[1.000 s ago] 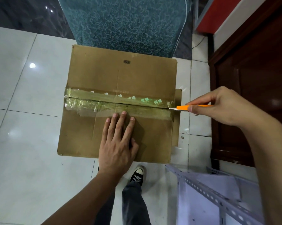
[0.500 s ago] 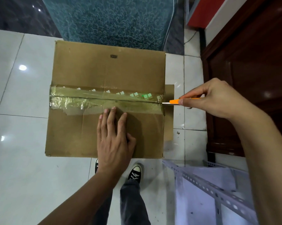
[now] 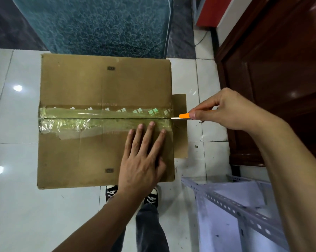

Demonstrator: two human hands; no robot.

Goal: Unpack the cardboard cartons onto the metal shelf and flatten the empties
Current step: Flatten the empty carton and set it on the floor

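A closed brown cardboard carton stands on the white tiled floor in front of me, its top seam sealed with a wide strip of clear tape. My left hand lies flat on the near flap, at its right side, fingers spread and touching the tape. My right hand pinches an orange utility knife. The blade tip meets the seam at the carton's right edge. A corner of the grey metal shelf shows at lower right.
A teal patterned cover hangs just behind the carton. A dark wooden door fills the right side. A side flap sticks out from the carton's right edge. My legs and black sneakers stand below the carton. White tiles lie to the left.
My left hand has slid to the right along the near flap, closer to the right edge. The knife stays at the seam's right end. The view has shifted a little.
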